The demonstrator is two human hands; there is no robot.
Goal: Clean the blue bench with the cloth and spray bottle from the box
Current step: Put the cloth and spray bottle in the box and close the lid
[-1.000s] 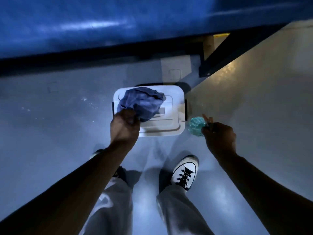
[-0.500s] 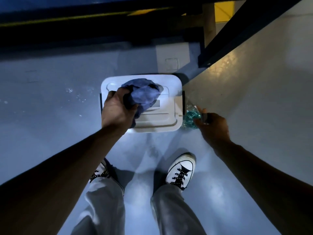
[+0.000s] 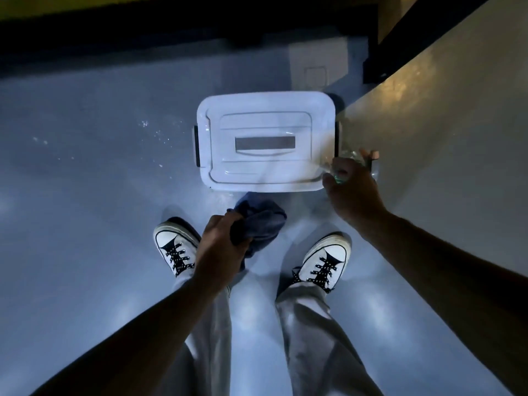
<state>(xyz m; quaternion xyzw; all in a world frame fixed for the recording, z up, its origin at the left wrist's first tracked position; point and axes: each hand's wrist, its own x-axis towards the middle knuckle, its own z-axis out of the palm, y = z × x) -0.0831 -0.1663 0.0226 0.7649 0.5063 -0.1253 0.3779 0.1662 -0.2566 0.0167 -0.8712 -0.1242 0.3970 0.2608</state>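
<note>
A white plastic box (image 3: 265,144) with its lid shut and dark side latches sits on the grey floor in front of my feet. My left hand (image 3: 223,247) grips a crumpled blue cloth (image 3: 261,224), held low in front of the box's near edge, above the floor between my shoes. My right hand (image 3: 353,190) is at the box's right near corner, closed around the clear greenish spray bottle (image 3: 354,158), which is blurred and mostly hidden by my fingers. The blue bench top is out of view; only its dark underside (image 3: 171,27) shows at the top.
My two white sneakers (image 3: 177,247) (image 3: 325,258) stand just behind the box. A black frame leg (image 3: 380,64) stands at the upper right beside a pale floor plate (image 3: 318,65). A brighter lit strip of floor (image 3: 443,124) runs along the right.
My left hand has pulled the blue cloth off the box lid and back toward me. My right hand stays beside the box with the bottle. The view has tilted down and the bench has left the frame.
</note>
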